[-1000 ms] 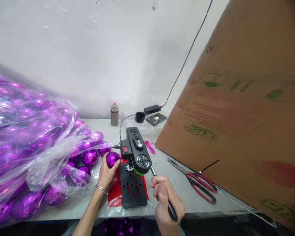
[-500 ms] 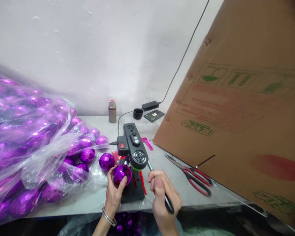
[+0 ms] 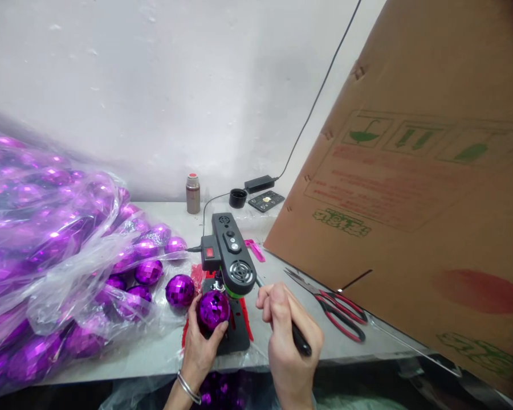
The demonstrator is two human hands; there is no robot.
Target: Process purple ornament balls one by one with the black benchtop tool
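My left hand (image 3: 200, 339), with a silver bangle at the wrist, is closed around a shiny purple faceted ball (image 3: 214, 310). The ball sits at the front of a small black bench machine (image 3: 233, 256), below and left of its rounded head. My right hand (image 3: 291, 336) grips the black-handled lever (image 3: 301, 341) that comes out of the machine's right side. A second purple ball (image 3: 180, 291) lies on the table just left of the held one. Red material (image 3: 247, 319) shows around the machine's black base.
A clear plastic bag (image 3: 81, 256) full of purple balls covers the left side. Scissors (image 3: 337, 310) lie at right, before a large cardboard box (image 3: 402, 171). A bottle (image 3: 192, 194), black cup (image 3: 238, 198), power adapter (image 3: 259, 184) and pink piece (image 3: 255, 250) are behind.
The held ball has turned slightly in my left hand and shifted a little down. The loose ball has rolled left and nearer. My right hand, still on the lever, has moved slightly right.
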